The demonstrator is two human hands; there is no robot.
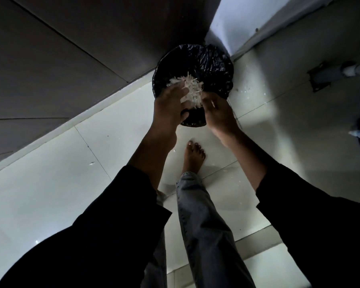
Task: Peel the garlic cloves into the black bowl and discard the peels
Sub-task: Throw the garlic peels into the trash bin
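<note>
A pale clump of garlic peels [190,91] hangs over a round bin lined with a black plastic bag [213,63], which stands on the floor in a corner. My left hand [170,106] cups the clump from the left, fingers over it and thumb under it. My right hand [217,112] holds the clump from the right with curled fingers. Both hands are just above the bin's near rim. The black bowl and the garlic cloves are not in view.
A dark cabinet front [60,59] runs along the left of the white tiled floor [50,183]. A pale wall [237,21] meets it behind the bin. My bare foot [193,156] stands near the bin. Small peel scraps [245,91] lie on the tiles at right, near a floor fitting [328,76].
</note>
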